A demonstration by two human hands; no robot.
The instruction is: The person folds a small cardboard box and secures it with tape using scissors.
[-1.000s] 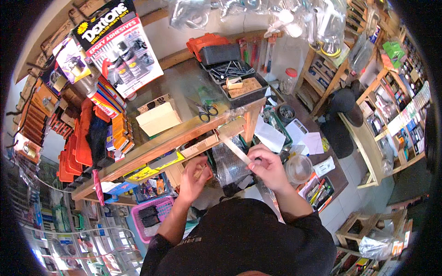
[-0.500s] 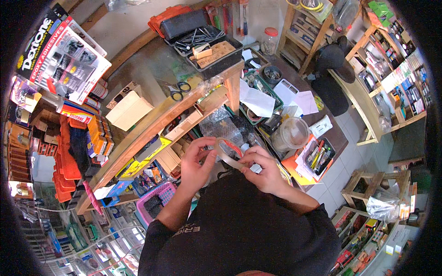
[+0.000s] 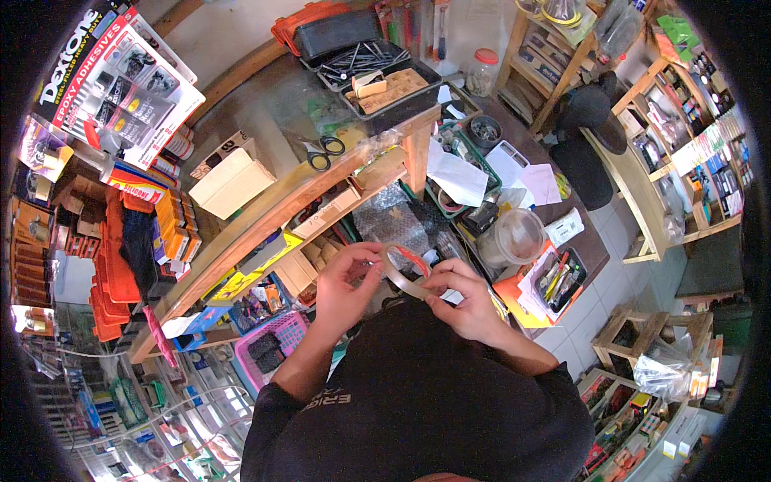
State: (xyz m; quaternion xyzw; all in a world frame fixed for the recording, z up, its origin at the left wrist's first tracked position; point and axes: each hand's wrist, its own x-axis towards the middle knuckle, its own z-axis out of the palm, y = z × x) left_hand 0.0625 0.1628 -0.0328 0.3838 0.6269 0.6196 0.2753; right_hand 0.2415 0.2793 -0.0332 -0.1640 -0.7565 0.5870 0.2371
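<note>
A narrow roll of tape [image 3: 407, 284] with a pale, shiny outer face and a red inner ring is held up in front of my chest. My right hand [image 3: 462, 296] grips its near right side between thumb and fingers. At the roll's left edge, the thumb and fingertips of my left hand [image 3: 351, 283] are pinched together. Whether a loose tape end lies between them is too small to make out. Below the roll, clear bubble wrap [image 3: 391, 218] lies beyond my hands.
A wooden-edged counter [image 3: 277, 197] crosses to the left, bearing scissors [image 3: 327, 153], a cardboard box [image 3: 233, 186] and a black tray of nails and wood [image 3: 385, 96]. On the right are a clear round tub [image 3: 518, 237], an orange box of pens [image 3: 554, 281] and a wooden stool [image 3: 630, 333].
My left fingertips have drawn slightly down along the roll's left edge, and the roll has shifted a little right. The surroundings have swung slightly in view as my head turned.
</note>
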